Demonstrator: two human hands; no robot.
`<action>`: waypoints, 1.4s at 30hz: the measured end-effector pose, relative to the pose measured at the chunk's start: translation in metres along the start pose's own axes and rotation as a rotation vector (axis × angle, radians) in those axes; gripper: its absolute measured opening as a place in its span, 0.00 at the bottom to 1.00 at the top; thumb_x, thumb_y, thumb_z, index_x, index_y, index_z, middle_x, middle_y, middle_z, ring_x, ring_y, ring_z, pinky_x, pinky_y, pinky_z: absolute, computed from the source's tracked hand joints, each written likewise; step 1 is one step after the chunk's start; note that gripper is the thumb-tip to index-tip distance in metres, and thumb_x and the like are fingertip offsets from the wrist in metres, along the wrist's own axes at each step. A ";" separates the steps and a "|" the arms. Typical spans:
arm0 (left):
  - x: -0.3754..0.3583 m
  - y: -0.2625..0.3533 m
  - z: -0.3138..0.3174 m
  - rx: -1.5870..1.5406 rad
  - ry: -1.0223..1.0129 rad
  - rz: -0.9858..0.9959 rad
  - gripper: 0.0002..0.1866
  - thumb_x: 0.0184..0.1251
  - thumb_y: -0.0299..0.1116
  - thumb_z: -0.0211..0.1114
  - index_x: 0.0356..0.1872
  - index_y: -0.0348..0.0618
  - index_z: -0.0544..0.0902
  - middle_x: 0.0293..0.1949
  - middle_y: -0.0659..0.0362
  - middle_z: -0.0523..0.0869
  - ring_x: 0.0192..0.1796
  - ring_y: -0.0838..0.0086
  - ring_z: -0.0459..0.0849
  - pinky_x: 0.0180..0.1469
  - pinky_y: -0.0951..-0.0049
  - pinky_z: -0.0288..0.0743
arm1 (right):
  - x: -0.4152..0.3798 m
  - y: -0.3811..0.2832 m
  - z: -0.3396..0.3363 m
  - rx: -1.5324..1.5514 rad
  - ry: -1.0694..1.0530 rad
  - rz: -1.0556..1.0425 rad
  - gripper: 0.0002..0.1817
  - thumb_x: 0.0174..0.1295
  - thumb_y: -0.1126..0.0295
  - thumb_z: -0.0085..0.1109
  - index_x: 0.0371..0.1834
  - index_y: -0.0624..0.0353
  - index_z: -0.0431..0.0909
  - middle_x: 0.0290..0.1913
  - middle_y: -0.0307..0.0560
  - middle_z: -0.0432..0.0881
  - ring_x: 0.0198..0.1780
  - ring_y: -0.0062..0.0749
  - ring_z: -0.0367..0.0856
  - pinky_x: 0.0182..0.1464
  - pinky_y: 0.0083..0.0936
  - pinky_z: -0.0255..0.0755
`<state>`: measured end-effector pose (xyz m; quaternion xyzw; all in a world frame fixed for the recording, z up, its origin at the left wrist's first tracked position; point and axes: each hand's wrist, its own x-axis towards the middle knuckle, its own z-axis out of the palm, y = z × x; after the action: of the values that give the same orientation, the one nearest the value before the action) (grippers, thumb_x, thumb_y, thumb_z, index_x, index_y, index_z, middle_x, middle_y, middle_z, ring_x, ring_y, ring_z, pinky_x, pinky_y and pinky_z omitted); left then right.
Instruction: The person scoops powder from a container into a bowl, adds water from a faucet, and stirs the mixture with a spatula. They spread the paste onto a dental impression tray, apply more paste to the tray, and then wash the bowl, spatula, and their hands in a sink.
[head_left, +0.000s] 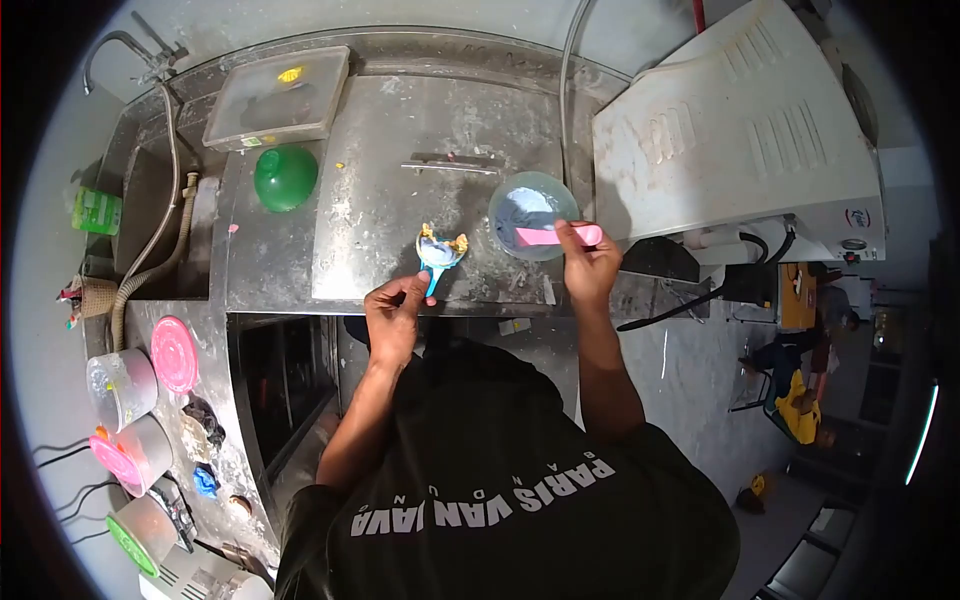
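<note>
A steel desk (400, 150) fills the view, with a large white machine (740, 130) at far right and a lidded clear tub (278, 97) and a green bowl (285, 178) at far left. In the middle sits a pale mixing bowl (532, 213) of bluish paste. The right hand (590, 265) has its grip closed on a pink spatula (552, 236) laid across that bowl. The left hand (395, 315) pinches the handle of a blue tray (440, 252) resting on the desk, just left of the bowl. This looks like the loading step; next likely calls for scooping paste across into the tray.

bright overhead light | fisheye warp | dark vignette corners | soft edges
</note>
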<state>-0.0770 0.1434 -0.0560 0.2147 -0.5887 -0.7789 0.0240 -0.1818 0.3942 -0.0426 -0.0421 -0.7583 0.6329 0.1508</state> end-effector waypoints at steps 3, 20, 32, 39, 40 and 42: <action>0.001 -0.001 0.003 -0.021 -0.002 0.015 0.12 0.69 0.37 0.70 0.33 0.36 0.88 0.25 0.65 0.85 0.28 0.86 0.74 0.34 0.81 0.64 | 0.006 0.005 -0.006 0.148 0.073 0.156 0.06 0.60 0.73 0.72 0.33 0.63 0.84 0.31 0.34 0.83 0.30 0.17 0.75 0.35 0.19 0.69; 0.006 0.015 0.019 -0.002 -0.065 0.049 0.11 0.70 0.36 0.69 0.33 0.37 0.89 0.25 0.64 0.85 0.30 0.84 0.76 0.35 0.79 0.67 | -0.034 -0.067 0.017 0.487 0.047 0.062 0.00 0.66 0.79 0.62 0.37 0.64 0.82 0.34 0.39 0.82 0.31 0.20 0.76 0.35 0.17 0.67; 0.007 0.015 0.015 -0.045 -0.028 0.036 0.12 0.69 0.35 0.70 0.29 0.37 0.89 0.23 0.65 0.85 0.28 0.86 0.75 0.34 0.80 0.67 | -0.051 -0.097 0.028 -0.295 -0.286 -0.884 0.15 0.50 0.74 0.78 0.42 0.58 0.85 0.36 0.41 0.88 0.33 0.34 0.81 0.41 0.30 0.73; 0.011 0.015 0.013 -0.055 -0.012 0.019 0.12 0.70 0.33 0.69 0.27 0.37 0.88 0.23 0.65 0.84 0.29 0.86 0.75 0.35 0.80 0.67 | -0.060 -0.089 0.033 -0.300 -0.255 -0.910 0.11 0.53 0.73 0.76 0.39 0.61 0.86 0.34 0.43 0.87 0.34 0.36 0.79 0.39 0.30 0.72; 0.011 0.014 0.013 -0.052 -0.014 0.018 0.12 0.70 0.33 0.69 0.27 0.37 0.88 0.23 0.65 0.84 0.28 0.86 0.75 0.35 0.80 0.67 | -0.061 -0.089 0.034 -0.296 -0.249 -0.908 0.11 0.53 0.73 0.76 0.39 0.61 0.86 0.34 0.43 0.87 0.34 0.36 0.78 0.39 0.30 0.72; 0.012 0.012 0.012 -0.046 -0.019 0.016 0.12 0.70 0.32 0.69 0.27 0.37 0.88 0.23 0.65 0.84 0.28 0.86 0.75 0.35 0.80 0.67 | -0.062 -0.088 0.034 -0.292 -0.238 -0.901 0.11 0.53 0.74 0.75 0.39 0.61 0.86 0.34 0.43 0.86 0.34 0.36 0.78 0.39 0.30 0.72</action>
<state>-0.0951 0.1470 -0.0460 0.2020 -0.5725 -0.7941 0.0296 -0.1213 0.3288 0.0270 0.3422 -0.7940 0.3920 0.3143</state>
